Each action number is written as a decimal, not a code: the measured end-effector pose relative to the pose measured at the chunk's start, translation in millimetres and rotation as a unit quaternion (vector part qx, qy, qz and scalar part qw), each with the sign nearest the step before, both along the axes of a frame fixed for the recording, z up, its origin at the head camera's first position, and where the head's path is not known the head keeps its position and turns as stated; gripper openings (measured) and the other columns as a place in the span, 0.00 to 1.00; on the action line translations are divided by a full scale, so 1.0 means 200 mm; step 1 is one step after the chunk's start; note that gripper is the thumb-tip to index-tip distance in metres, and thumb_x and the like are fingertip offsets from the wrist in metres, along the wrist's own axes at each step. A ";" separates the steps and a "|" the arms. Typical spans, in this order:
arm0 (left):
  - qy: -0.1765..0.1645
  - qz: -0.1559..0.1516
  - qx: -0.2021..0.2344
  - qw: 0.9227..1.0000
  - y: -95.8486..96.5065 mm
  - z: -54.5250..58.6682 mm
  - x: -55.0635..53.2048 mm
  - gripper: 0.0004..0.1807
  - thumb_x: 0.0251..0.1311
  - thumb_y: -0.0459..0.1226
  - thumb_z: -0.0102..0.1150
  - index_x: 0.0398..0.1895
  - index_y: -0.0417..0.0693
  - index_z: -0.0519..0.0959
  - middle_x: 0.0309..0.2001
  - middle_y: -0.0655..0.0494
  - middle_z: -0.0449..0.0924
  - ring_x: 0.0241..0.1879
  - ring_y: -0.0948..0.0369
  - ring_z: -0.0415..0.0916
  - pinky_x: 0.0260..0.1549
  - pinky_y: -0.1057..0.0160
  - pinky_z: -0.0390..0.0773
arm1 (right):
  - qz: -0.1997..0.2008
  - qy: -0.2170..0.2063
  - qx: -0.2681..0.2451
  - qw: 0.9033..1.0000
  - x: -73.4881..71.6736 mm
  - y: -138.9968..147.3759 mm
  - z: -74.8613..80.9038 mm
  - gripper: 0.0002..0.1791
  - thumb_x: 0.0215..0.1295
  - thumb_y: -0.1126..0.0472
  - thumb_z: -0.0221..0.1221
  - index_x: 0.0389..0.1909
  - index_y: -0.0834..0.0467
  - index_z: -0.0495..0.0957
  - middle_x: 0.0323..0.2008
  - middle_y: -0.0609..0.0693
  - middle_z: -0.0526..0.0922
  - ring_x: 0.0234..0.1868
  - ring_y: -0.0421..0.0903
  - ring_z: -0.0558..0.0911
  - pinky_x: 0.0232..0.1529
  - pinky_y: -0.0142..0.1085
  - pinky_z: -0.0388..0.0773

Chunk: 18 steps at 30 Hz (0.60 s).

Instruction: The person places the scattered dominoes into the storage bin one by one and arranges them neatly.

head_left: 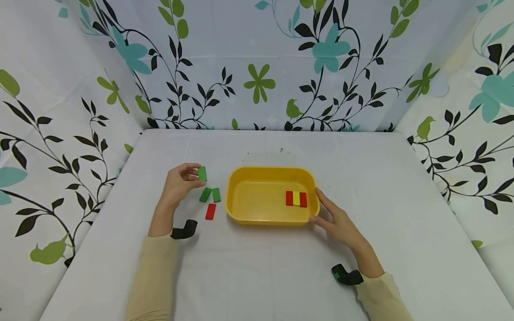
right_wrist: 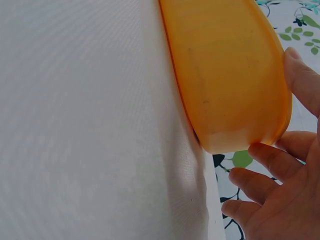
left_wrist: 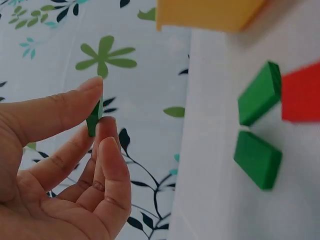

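My left hand (head_left: 179,182) pinches a green block (head_left: 202,173) between thumb and fingers, above the table left of the yellow tray (head_left: 257,221). In the left wrist view that green block (left_wrist: 93,120) is seen edge-on. Two more green blocks (head_left: 205,194) and a red block (head_left: 210,211) lie on the table beside this hand. At the tray's right end my right hand (head_left: 341,223) touches the rim and outer wall, thumb and fingers spread and fairly straight. Inside the tray, toward its right end, a yellow block (head_left: 296,198) sits between two red blocks (head_left: 289,198), side by side.
White cloth covers the table (head_left: 265,267). Behind it and along both sides hangs a curtain (head_left: 225,67) with leaf and flower prints. Each wrist wears a black camera mount (head_left: 184,229).
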<state>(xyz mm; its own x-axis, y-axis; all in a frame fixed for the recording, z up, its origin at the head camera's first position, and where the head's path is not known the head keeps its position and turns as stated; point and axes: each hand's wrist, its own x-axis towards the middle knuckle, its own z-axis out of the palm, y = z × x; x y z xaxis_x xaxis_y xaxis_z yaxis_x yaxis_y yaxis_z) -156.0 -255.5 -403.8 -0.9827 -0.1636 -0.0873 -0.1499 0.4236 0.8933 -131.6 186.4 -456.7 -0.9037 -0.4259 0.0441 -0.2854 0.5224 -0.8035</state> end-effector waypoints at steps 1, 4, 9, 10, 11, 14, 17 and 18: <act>0.004 -0.007 0.002 1.000 0.03 0.02 0.00 0.29 0.55 0.30 0.68 0.62 0.42 0.73 0.51 0.43 0.72 0.43 0.58 0.73 0.37 0.78 0.75 | -0.001 -0.001 0.000 1.000 0.00 0.00 0.00 0.47 0.64 0.52 0.63 0.78 0.53 0.48 0.76 0.57 0.52 0.76 0.62 0.53 0.69 0.60 0.55; 0.012 -0.030 0.014 0.999 0.13 0.07 -0.01 0.28 0.55 0.30 0.68 0.61 0.43 0.74 0.51 0.43 0.72 0.44 0.55 0.73 0.37 0.77 0.76 | -0.003 -0.003 0.001 1.000 0.00 0.00 0.00 0.47 0.64 0.51 0.63 0.78 0.52 0.48 0.76 0.57 0.52 0.76 0.62 0.53 0.69 0.61 0.55; 0.013 -0.068 0.025 0.997 0.30 0.13 -0.03 0.28 0.54 0.29 0.69 0.60 0.45 0.76 0.51 0.44 0.73 0.43 0.53 0.74 0.38 0.74 0.79 | -0.005 -0.005 0.001 1.000 0.00 0.00 0.00 0.47 0.64 0.51 0.63 0.78 0.51 0.48 0.77 0.56 0.52 0.76 0.61 0.53 0.69 0.60 0.55; 0.011 -0.073 0.026 0.997 0.34 0.13 -0.03 0.27 0.54 0.29 0.69 0.59 0.46 0.76 0.50 0.44 0.74 0.43 0.53 0.74 0.38 0.73 0.79 | -0.004 -0.004 0.002 1.000 0.00 0.00 0.00 0.47 0.64 0.51 0.63 0.78 0.51 0.48 0.77 0.56 0.52 0.76 0.61 0.53 0.69 0.60 0.55; 0.008 -0.079 0.028 0.996 0.37 0.13 -0.04 0.27 0.53 0.29 0.69 0.59 0.46 0.76 0.50 0.44 0.74 0.42 0.53 0.74 0.38 0.72 0.79 | -0.004 -0.003 0.002 1.000 0.00 0.00 0.00 0.47 0.64 0.51 0.63 0.78 0.52 0.48 0.77 0.56 0.52 0.76 0.61 0.53 0.69 0.60 0.55; 0.001 -0.093 0.033 0.995 0.47 0.13 -0.05 0.27 0.52 0.29 0.71 0.58 0.47 0.77 0.48 0.45 0.76 0.40 0.54 0.74 0.38 0.70 0.79 | -0.004 -0.001 0.003 1.000 0.00 0.00 0.00 0.47 0.64 0.51 0.63 0.78 0.52 0.48 0.77 0.57 0.52 0.76 0.61 0.53 0.69 0.60 0.55; -0.007 -0.106 0.028 0.994 0.56 0.11 -0.06 0.27 0.50 0.29 0.72 0.56 0.47 0.78 0.46 0.46 0.77 0.38 0.54 0.75 0.38 0.67 0.79 | -0.004 -0.002 0.001 1.000 0.00 0.00 0.00 0.47 0.64 0.51 0.63 0.78 0.52 0.48 0.77 0.56 0.52 0.76 0.61 0.53 0.69 0.60 0.55; -0.010 -0.109 0.023 0.994 0.59 0.10 -0.07 0.27 0.49 0.30 0.73 0.56 0.47 0.78 0.45 0.46 0.78 0.38 0.54 0.75 0.38 0.66 0.79 | -0.003 -0.004 -0.001 1.000 0.00 0.00 0.00 0.47 0.64 0.51 0.63 0.78 0.52 0.48 0.77 0.56 0.52 0.76 0.61 0.53 0.69 0.60 0.55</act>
<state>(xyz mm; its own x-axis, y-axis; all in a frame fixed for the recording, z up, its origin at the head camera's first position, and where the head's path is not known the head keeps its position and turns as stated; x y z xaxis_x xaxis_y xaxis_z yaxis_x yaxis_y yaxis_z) -169.4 -137.3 -382.8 -0.9924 0.0582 -0.1088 -0.0759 0.4070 0.9103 -131.7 186.2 -457.0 -0.9067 -0.4201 0.0383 -0.2764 0.5230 -0.8063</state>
